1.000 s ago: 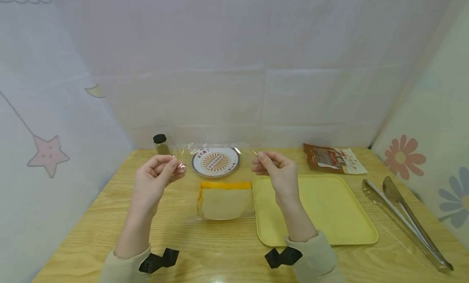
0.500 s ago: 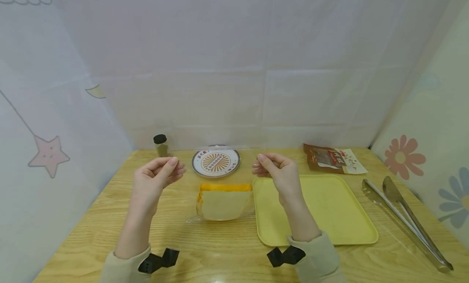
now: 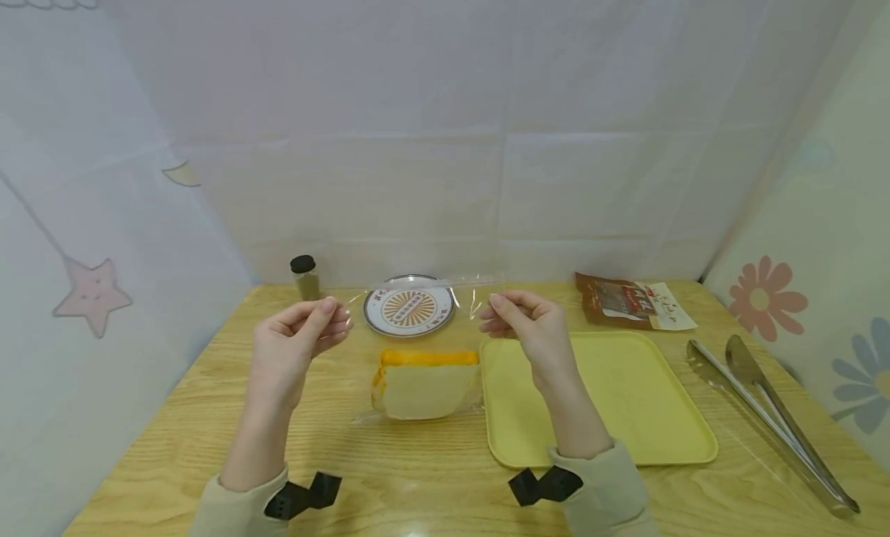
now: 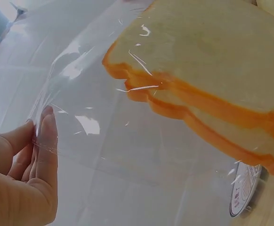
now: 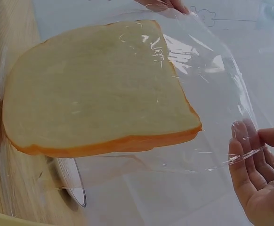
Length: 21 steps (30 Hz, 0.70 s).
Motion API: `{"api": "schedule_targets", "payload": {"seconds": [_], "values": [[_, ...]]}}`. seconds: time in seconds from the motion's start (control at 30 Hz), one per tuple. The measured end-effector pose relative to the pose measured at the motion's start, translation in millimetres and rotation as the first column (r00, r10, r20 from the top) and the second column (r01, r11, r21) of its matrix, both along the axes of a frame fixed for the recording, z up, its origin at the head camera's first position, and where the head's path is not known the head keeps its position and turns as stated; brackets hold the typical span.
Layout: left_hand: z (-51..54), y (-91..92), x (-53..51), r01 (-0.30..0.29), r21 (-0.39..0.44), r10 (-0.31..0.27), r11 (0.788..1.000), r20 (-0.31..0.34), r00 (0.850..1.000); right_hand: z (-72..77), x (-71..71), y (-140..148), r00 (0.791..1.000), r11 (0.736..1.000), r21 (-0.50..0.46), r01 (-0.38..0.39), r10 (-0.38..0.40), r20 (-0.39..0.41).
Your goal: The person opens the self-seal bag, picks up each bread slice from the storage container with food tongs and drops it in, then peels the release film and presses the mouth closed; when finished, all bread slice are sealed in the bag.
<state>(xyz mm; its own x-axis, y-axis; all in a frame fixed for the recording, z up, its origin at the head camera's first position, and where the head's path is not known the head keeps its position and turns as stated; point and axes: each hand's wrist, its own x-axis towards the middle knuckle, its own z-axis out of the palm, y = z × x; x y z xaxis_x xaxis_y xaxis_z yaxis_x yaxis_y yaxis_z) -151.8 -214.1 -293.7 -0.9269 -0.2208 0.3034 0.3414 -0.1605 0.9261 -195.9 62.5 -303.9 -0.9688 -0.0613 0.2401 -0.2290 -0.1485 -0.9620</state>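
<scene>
A clear plastic bag (image 3: pixel 462 301) with orange-crusted bread slices (image 3: pixel 427 390) inside stands between my hands. My left hand (image 3: pixel 288 351) pinches one upper corner of the bag between thumb and fingers. At the opposite corner, my right hand (image 3: pixel 535 340) pinches the film the same way. The left wrist view shows the thumb and fingers of the left hand (image 4: pixel 26 174) on the film, with at least two bread slices (image 4: pixel 212 61) in the bag. In the right wrist view, the right hand (image 5: pixel 264 174) holds the bag's edge beside the broad face of a slice (image 5: pixel 94 89).
Behind the bag lies a patterned plate (image 3: pixel 410 309), with a black-capped jar (image 3: pixel 306 276) to its left. A yellow tray (image 3: pixel 626 398) is at the right, metal tongs (image 3: pixel 772 421) beyond it. A brown food packet (image 3: pixel 619 301) lies at the back right.
Both hands keep their pinch on the bag and have barely moved. The right hand has shifted slightly right. Glints on the film between the hands have changed, and the bread sits marginally lower.
</scene>
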Motion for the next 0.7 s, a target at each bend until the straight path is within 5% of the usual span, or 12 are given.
{"api": "schedule_targets", "payload": {"seconds": [0.17,0.7], "values": [[-0.9,0.7,-0.9,-0.026,0.026,0.026,0.999,0.005,1.000,0.7,0.1,1.2,1.000,1.000,0.009,0.000,0.000,0.010],[2.1,3.1,0.2,0.027,0.062,-0.030,0.998,0.054,0.998,2.1,2.0,10.6,1.000,0.997,0.079,0.015,-0.015,-0.002]]}}
